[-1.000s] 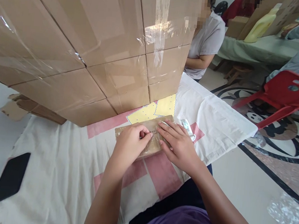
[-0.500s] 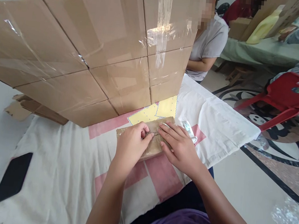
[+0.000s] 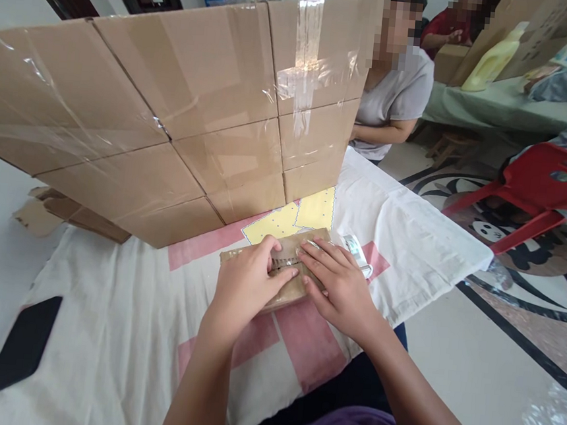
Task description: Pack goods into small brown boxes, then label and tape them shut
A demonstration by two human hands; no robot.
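in the head view, from where i stand, the workpiece is a small brown cardboard box [image 3: 288, 247], low and oblong. location: on a table [image 3: 119, 330] under a white and pink cloth, in front of a tall cardboard partition [image 3: 213, 107] and just beside yellow sheets [image 3: 316, 209] edged in blue. the box sits slightly askew to the partition. its upper face is glossy in patches, with a short row of dark marks [image 3: 282, 263] near the middle. the face looks wrinkled around these marks.

left hand [image 3: 242, 282]: set over the left part of the box; thumb and forefinger stand apart with a small gap, thumb tip at the upper face. whether the fingers have hold of anything there, i cannot tell.

right hand [image 3: 340, 280]: laid over the right part, fingers extended, palm down, gripping nothing that i can see.

limits of visibility: both hands cover the ends of the upper face; the underside is out of sight. the dark marks are too small to read. a white and green item [image 3: 358, 253] beyond the right hand is partly covered and hard to identify. the partition is cut off at the left edge.
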